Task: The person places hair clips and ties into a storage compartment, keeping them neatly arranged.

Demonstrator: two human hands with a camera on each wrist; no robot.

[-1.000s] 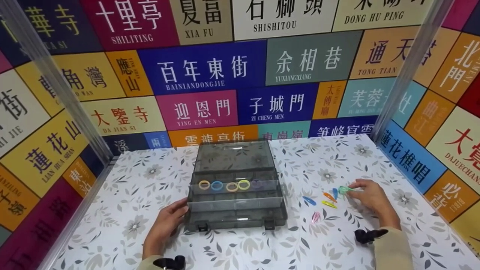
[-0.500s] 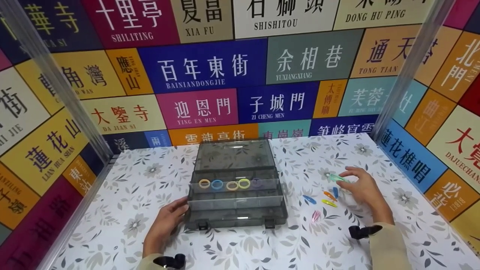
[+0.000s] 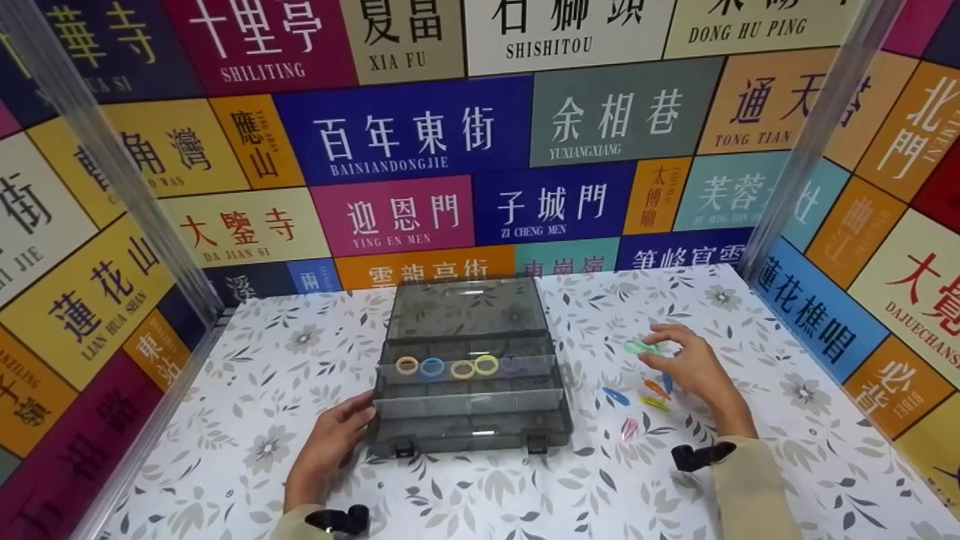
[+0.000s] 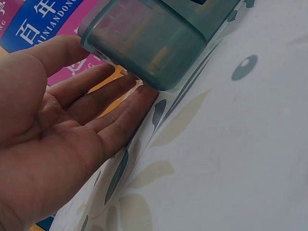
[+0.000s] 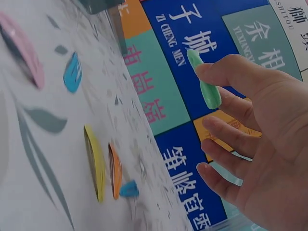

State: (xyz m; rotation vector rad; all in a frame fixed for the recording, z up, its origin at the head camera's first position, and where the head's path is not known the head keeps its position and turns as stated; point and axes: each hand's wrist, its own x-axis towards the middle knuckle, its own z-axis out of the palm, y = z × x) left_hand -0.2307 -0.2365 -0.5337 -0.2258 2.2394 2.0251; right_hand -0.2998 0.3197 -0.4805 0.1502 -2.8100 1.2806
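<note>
My right hand [image 3: 694, 367] pinches a green hair clip [image 5: 208, 86] between thumb and forefinger, above the tabletop; the other fingers are loosely spread. Below it lie several more hair clips: a yellow clip [image 5: 95, 163], an orange clip [image 5: 115, 171], a pink clip [image 3: 629, 429] and a blue clip [image 3: 616, 396], plus another blue one partly behind the hand. My left hand [image 3: 334, 442] touches the left end of a smoky, see-through compartment box [image 3: 469, 435], fingers extended at its corner. The box's lid [image 3: 466, 309] is folded back. Several coloured rings [image 3: 432, 367] sit in its rear row.
Clear dividers [image 3: 465, 403] split the box into rows, and two latches [image 3: 537, 444] show on its front edge. A floral cloth [image 3: 225, 420] covers the table. Printed sign panels [image 3: 405, 135] wall in the back and both sides.
My right hand has lifted the green hair clip away from the other clips and carried it left and back. The left hand stays at the box.
</note>
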